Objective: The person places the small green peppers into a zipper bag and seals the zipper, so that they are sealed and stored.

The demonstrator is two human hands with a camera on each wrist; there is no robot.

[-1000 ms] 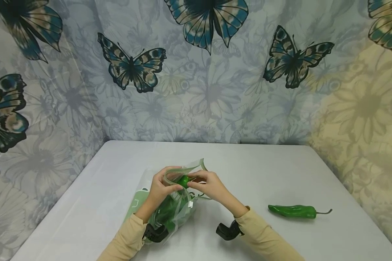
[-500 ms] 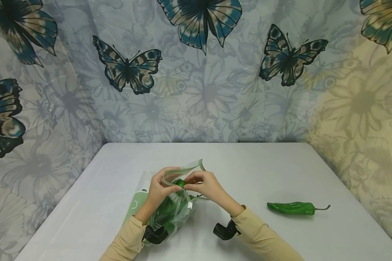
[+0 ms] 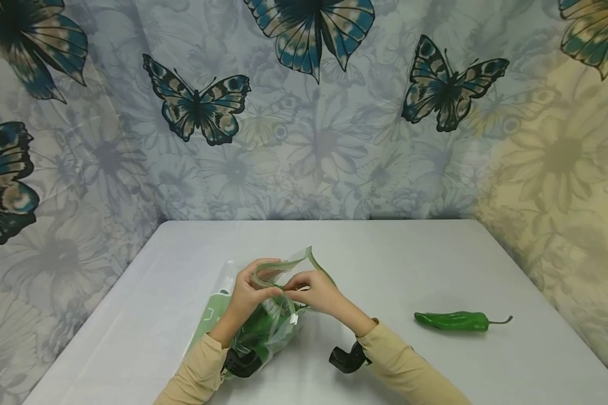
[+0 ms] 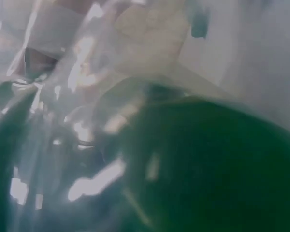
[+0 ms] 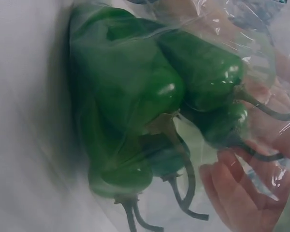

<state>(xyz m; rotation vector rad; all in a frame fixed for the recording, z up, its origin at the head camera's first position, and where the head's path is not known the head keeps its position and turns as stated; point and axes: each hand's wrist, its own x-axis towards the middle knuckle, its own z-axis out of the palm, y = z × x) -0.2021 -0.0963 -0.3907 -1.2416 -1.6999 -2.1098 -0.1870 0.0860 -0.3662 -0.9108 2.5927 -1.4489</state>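
A clear zip bag [image 3: 214, 311] with green print and a green-edged mouth lies tilted on the table. Several green peppers [image 5: 125, 72] fill it, their stems pointing toward the mouth in the right wrist view. My left hand [image 3: 248, 295] grips the bag's rim, thumb in front and fingers behind. My right hand [image 3: 316, 289] reaches into the mouth, finger and thumb pinched together at a pepper's stem [image 5: 261, 154]; in the head view that pepper is hidden by the hands and bag. The left wrist view is filled with blurred plastic and green.
One more green pepper [image 3: 453, 321] lies on the white table [image 3: 385, 253] at the right, its stem pointing right. A butterfly-patterned cloth [image 3: 329, 146] hangs behind the table and on both sides. Black wrist cameras [image 3: 347, 359] sit under the sleeves.
My right hand has lowered the pepper through the mouth into the bag, and its green top has gone out of sight in the head view. My left hand keeps its grip on the rim.
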